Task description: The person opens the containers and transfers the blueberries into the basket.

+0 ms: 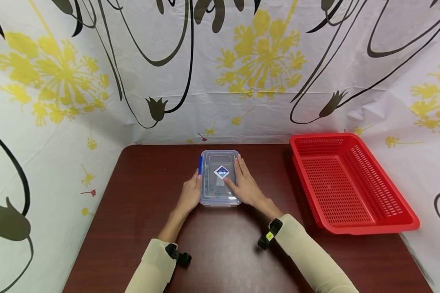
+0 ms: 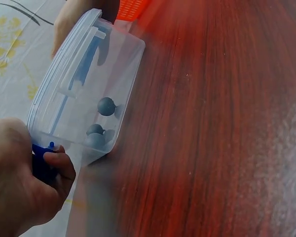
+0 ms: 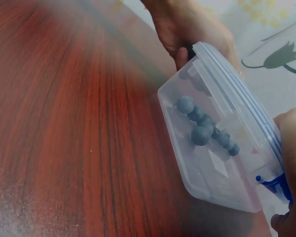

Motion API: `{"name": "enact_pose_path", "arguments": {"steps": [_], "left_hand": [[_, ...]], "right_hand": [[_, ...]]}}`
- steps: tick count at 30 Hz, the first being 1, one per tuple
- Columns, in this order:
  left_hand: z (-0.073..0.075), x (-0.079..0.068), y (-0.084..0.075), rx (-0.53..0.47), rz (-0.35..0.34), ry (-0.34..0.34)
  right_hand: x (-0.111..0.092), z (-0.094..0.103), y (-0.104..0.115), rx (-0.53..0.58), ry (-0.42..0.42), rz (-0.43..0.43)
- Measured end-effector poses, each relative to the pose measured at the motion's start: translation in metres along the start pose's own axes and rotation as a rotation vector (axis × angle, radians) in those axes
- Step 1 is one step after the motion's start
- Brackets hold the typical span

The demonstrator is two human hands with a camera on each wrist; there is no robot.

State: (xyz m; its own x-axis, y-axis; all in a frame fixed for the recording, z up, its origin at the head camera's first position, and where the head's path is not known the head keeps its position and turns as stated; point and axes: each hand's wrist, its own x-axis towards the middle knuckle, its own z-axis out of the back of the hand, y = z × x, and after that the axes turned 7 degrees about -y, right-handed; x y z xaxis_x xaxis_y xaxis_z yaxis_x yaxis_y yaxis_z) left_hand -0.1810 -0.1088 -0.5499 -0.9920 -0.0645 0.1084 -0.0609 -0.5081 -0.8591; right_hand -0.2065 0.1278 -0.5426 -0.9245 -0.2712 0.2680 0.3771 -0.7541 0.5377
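Note:
A clear plastic food container (image 1: 220, 195) with a lid, blue side latches and a diamond-shaped label stands on the table. Dark round balls (image 3: 202, 134) of different sizes show through its wall. My left hand (image 1: 190, 194) grips the container's left side, its digits at the blue latch (image 2: 43, 165) in the left wrist view. On the opposite side, my right hand (image 1: 247, 187) holds the edge, with the thumb over the lid (image 1: 220, 160) and the fingers along the rim. A second blue latch (image 3: 276, 186) shows beside the right hand, which partly hides it.
A red plastic basket (image 1: 352, 226) with slotted walls stands at the table's right side. The dark brown table (image 1: 150, 175) meets a patterned cloth (image 1: 205, 118) at the back and sides. Each sleeve carries a small black wrist camera (image 1: 178, 256).

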Motion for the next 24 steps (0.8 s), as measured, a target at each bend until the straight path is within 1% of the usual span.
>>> {"name": "enact_pose_path", "arguments": {"steps": [9,12,14,18,24], "left_hand": [[0.0,0.001,0.004,0.031,-0.073,-0.026],[0.001,0.001,0.004,0.035,-0.078,-0.028],[0.001,0.0,0.006,0.021,-0.066,-0.036],[0.001,0.0,0.011,-0.029,-0.011,-0.052],[0.005,0.001,0.013,-0.164,0.114,0.012]], "right_hand": [[-0.001,-0.001,0.001,0.024,-0.002,-0.018],[-0.002,-0.002,0.001,0.03,0.001,-0.025],[-0.002,-0.002,0.001,0.032,-0.003,-0.027],[-0.002,-0.002,0.002,0.038,-0.003,-0.029],[0.0,-0.003,0.0,0.021,-0.01,-0.022]]}}
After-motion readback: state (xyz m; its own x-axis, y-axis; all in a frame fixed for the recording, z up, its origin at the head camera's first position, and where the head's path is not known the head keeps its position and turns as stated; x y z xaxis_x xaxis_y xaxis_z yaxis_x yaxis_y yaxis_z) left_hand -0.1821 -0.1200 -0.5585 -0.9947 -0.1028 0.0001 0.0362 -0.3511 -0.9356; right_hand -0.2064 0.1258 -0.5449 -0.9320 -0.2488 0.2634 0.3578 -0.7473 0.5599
